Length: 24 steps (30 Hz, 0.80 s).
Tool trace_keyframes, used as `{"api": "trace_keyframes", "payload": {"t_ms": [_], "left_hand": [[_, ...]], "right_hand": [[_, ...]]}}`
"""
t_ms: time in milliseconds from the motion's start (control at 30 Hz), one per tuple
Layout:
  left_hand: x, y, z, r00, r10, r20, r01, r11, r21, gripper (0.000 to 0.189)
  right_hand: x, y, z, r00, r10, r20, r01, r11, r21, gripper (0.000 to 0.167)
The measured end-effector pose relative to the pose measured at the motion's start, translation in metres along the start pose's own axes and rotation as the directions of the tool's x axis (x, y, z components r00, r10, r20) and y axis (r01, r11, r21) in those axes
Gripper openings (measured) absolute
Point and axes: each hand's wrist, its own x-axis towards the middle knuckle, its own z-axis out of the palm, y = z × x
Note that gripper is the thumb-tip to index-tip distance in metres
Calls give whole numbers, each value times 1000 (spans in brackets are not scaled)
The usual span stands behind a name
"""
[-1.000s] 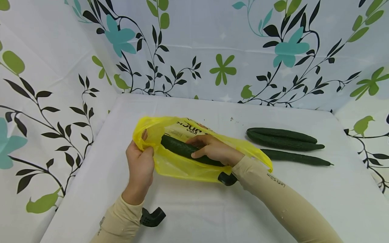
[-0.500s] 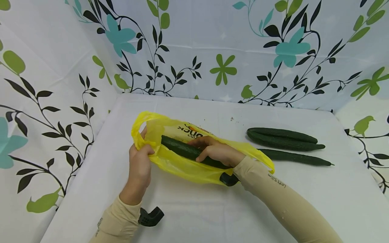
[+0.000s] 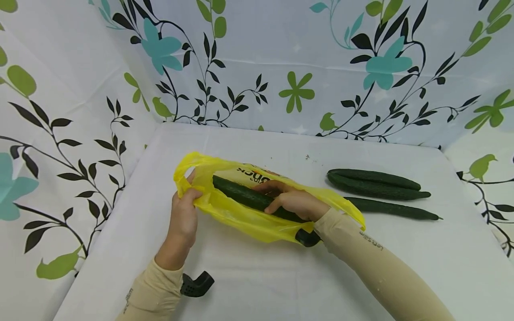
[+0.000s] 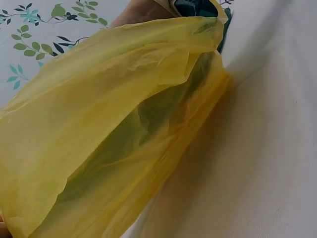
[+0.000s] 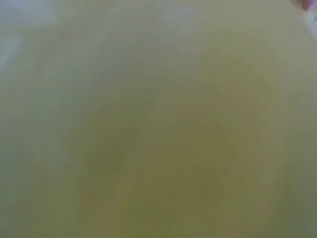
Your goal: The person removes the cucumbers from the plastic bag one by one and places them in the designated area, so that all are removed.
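Observation:
My left hand grips the handle end of a yellow plastic bag at its left side. A dark green cucumber lies slantwise in the mouth of the bag. My right hand reaches in from the right and holds that cucumber, thumb on the near side and fingers on the far side. In the left wrist view, the thin bag fills much of the picture, and a dark long shape shows through it. The right wrist view is blurred by yellow plastic close to the lens.
Two cucumbers lie side by side at the right of the white table. Another cucumber lies nearer, its left end behind the bag. A patterned cloth hangs along the back and sides.
The bag's left end rises, then dips slightly as my left hand shifts a little left. My right hand, still on the cucumber, moves slightly right.

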Motion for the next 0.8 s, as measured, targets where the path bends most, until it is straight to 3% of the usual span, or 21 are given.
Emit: {"api": "trace_keyframes", "payload": {"t_ms": [300, 467, 600, 800], "left_hand": [[1, -1, -1, 998, -62, 16, 61, 997, 40, 60], [0, -1, -2, 997, -76, 29, 74, 996, 57, 58], [0, -1, -1, 996, -85, 2, 85, 995, 58, 46], [0, -1, -2, 994, -105, -27, 106, 994, 31, 35]], "right_hand": [[-5, 0, -6, 999, 3, -45, -2, 1000, 22, 64], [-6, -1, -7, 994, -27, -109, 28, 1000, 7, 63], [-6, -1, -7, 982, -69, -174, 65, 998, -27, 62], [-6, -2, -9, 964, -33, -265, 8, 996, -92, 62]]}}
